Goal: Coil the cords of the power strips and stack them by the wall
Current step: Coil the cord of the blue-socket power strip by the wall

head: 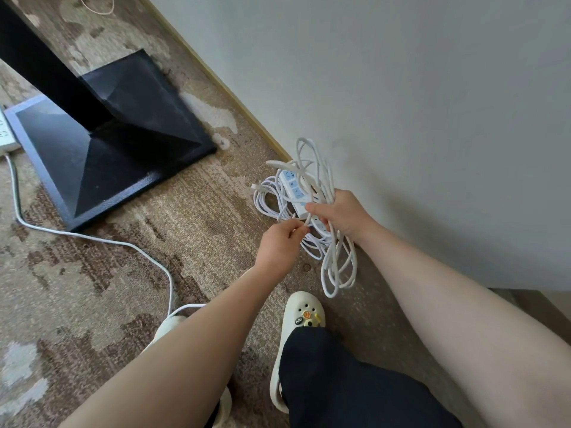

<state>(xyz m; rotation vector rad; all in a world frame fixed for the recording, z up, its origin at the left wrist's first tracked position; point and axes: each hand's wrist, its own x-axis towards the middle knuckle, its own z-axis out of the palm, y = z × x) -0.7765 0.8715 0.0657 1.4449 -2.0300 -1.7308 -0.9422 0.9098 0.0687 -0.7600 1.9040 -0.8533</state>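
At nine o'clock a second power strip (6, 134) lay beside the black stand base (117, 140), its loose cord (92, 239) trailing over the carpet (92, 288); the left hand (279, 245) pinched a strand of white cord; at its one o'clock the right hand (343, 216) gripped the coiled cord (336, 267); behind, a power strip (293, 189) lay by the wall (401, 103).
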